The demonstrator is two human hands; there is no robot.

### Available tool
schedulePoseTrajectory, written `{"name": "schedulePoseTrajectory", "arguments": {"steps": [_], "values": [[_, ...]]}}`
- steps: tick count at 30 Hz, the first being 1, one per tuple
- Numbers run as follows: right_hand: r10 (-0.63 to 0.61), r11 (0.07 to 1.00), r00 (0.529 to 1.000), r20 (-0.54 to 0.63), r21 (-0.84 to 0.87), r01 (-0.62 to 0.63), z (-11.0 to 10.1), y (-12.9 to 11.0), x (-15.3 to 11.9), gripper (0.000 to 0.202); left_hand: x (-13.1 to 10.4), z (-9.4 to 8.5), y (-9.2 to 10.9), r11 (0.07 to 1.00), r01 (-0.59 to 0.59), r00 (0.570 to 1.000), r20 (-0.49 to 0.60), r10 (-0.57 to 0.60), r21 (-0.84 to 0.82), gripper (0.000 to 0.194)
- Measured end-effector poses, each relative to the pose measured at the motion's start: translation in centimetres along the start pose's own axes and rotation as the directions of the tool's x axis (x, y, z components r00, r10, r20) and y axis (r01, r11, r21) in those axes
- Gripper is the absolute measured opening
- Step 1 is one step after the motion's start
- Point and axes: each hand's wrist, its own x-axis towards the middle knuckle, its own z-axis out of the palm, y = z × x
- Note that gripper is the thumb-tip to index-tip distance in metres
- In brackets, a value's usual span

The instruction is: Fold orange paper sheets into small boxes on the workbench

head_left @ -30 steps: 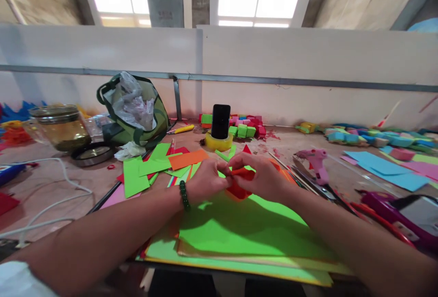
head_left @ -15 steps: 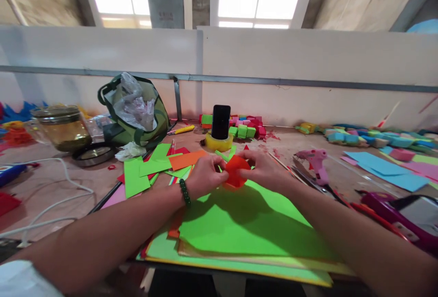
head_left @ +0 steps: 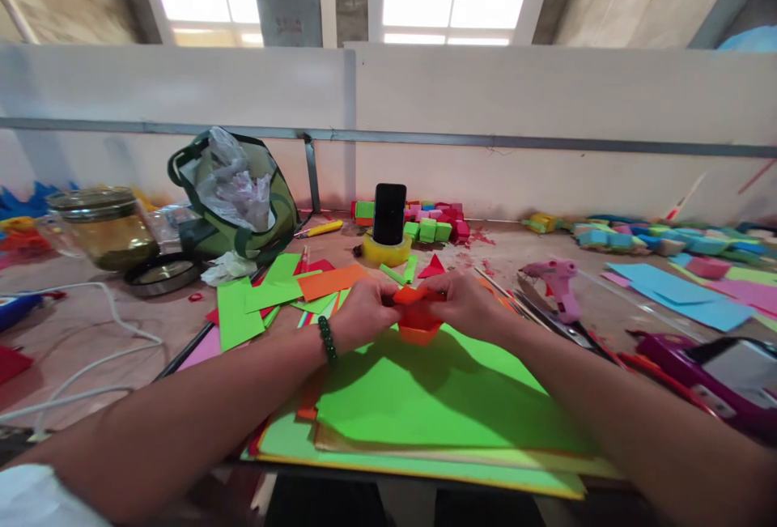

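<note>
A folded orange-red paper piece (head_left: 420,325) is held between my two hands, above a stack of green paper sheets (head_left: 437,397). My left hand (head_left: 370,304), with a dark green bead bracelet (head_left: 328,341) at the wrist, pinches the paper's left edge. The right side is gripped by the fingers of my right hand (head_left: 464,300). The piece looks hollow, with angled folded walls. Just behind my hands lie a small red paper triangle (head_left: 432,266) and narrow green strips (head_left: 397,272).
Green paper rectangles (head_left: 235,316) and an orange one (head_left: 331,281) lie left. A phone (head_left: 389,214) stands in a yellow tape roll (head_left: 387,249). A pink glue gun (head_left: 562,284) is at right; a glass jar (head_left: 103,227) and green bag (head_left: 279,203) are at left.
The orange-red paper has turned in my hands and now shows an open, folded shape instead of a flatter face. The red triangle behind shows more fully.
</note>
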Motion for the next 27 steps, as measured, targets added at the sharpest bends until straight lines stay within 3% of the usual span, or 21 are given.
{"name": "schedulePoseTrajectory", "arguments": {"steps": [3, 5, 8, 11, 15, 18, 21, 27], "values": [[-0.007, 0.997, 1.000, 0.005, -0.070, 0.008, -0.4, -0.3, 0.2, 0.026, 0.2, -0.1, -0.3, 0.997, -0.042, 0.999, -0.030, 0.044, 0.064, 0.019], [0.009, 0.998, 0.998, -0.061, -0.061, -0.013, -0.6, -0.9, 0.4, 0.024, 0.3, -0.3, -0.6, 0.991, -0.078, 0.993, -0.082, 0.086, 0.106, 0.016], [0.190, 0.981, 0.973, -0.133, 0.068, -0.182, -0.7, -1.6, 0.6, 0.025, 0.7, -0.8, -0.8, 0.977, -0.105, 0.972, -0.189, 0.140, 0.183, 0.012], [0.406, 0.900, 0.913, -0.046, 0.192, -0.391, -0.3, -1.5, 0.7, 0.022, 0.9, -1.1, -0.7, 0.955, -0.114, 0.946, -0.264, 0.189, 0.273, 0.011], [0.414, 0.875, 0.909, -0.044, 0.295, -0.384, 0.5, -0.5, 0.9, 0.018, 1.0, -1.1, -0.7, 0.942, -0.078, 0.941, -0.289, 0.179, 0.328, 0.017], [0.331, 0.921, 0.934, -0.132, 0.259, -0.289, 0.8, 0.2, 1.0, 0.015, 1.0, -0.9, -0.8, 0.966, -0.061, 0.960, -0.251, 0.126, 0.253, 0.023], [0.257, 0.949, 0.957, -0.136, 0.223, -0.223, 0.7, 0.3, 1.1, 0.007, 1.0, -0.6, -1.3, 0.993, -0.042, 0.980, -0.187, 0.062, 0.112, 0.026], [0.401, 0.882, 0.913, -0.072, 0.299, -0.364, 0.9, 0.0, 0.8, 0.012, 1.2, -0.5, -2.1, 0.996, -0.005, 0.994, -0.106, -0.004, -0.092, 0.024]]}}
